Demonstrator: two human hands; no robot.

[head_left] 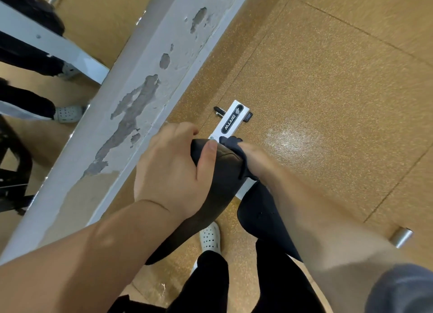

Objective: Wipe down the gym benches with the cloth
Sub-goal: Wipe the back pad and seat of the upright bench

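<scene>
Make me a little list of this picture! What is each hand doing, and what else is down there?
left hand: grips the end of the black bench pad
right hand: holds the dark cloth against the pad's end
white bar: has a black label, sticks out past the pad
floor: tan, speckled
white shoe: on the floor beside the pad
ledge: white, paint peeling

This is a gym: speckled tan rubber floor tiles [328,78] lie under a black padded bench [218,179] on a white steel frame tube with a black oval logo label [232,120]. A brushed-steel peg [401,237] juts in at right, and a wall mirror [77,19] above a chipped white-painted ledge [140,83] reflects another white frame
</scene>
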